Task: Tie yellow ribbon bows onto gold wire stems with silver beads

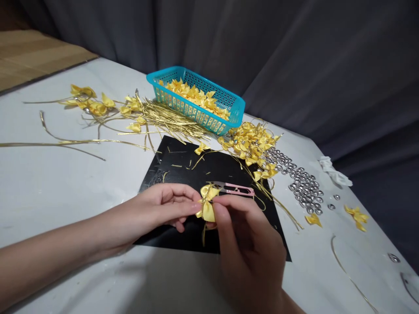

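A yellow ribbon bow with gold cord around its middle is held up over the black mat. My left hand pinches the bow's left side between thumb and forefinger. From the right, my right hand grips its other edge with thumb and forefinger closed. A short end of gold cord hangs below the bow. Just behind my hands, pink thread snips lie on the mat. Another yellow bow rests near the mat's far edge, among short cord scraps.
A teal basket of yellow bows stands at the back, with a bundle of gold cords before it. More corded bows and silver beads are heaped right. Loose bows lie left. A dark curtain hangs behind.
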Demonstrator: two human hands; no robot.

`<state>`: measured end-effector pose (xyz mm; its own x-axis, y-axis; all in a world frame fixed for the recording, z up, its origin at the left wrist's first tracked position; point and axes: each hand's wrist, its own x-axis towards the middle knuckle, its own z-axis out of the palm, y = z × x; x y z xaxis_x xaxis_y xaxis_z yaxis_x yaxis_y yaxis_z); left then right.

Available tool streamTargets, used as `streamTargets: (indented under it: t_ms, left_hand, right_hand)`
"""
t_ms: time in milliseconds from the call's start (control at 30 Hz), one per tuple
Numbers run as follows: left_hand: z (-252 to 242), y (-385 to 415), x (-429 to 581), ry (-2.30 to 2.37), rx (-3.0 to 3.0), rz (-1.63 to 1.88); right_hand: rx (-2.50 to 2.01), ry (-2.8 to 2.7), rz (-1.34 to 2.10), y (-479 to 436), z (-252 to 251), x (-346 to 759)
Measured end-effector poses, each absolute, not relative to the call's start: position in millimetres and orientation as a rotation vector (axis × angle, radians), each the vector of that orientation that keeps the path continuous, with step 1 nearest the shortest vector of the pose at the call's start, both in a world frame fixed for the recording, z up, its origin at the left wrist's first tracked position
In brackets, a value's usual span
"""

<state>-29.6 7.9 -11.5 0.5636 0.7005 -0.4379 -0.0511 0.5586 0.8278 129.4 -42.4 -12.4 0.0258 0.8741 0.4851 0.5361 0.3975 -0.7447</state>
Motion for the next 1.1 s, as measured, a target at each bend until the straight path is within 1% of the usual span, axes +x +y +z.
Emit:
streamTargets:
  t_ms: [200,300,467,633,933,1100]
  left_hand:
    - [-11.0,8.3,-26.7,0.866,0.954,0.471]
    - [-9.9,6.3,-26.0,0.899,0.956,0.473]
    - [-10.4,0.7,-28.6,0.882,0.704,0.451]
    - [-11.0,1.5,-29.5,0.763,0.498,0.452]
    - [-5.1,3.0,-27.7,0.844,0.768,0.452]
    - [-4.3,2.0,-25.7,0.92,0.795,0.469]
  right_hand:
    - [-1.321,-1.703,0.405,-42.7,-13.2,129.6]
    - [-1.321,-1.769,0.337,-41.5,-15.1,129.8]
    - [-1.311,-1.867,0.18,-39.1,-16.4,129.5]
    - [-1.323,-1.877,0.194,-38.9,-15.3,131.6]
    - [-1.285,-1.874,0.238,-40.1,-15.6,129.3]
    - [-1.301,-1.861,0.261,-40.0,-15.7,127.6]
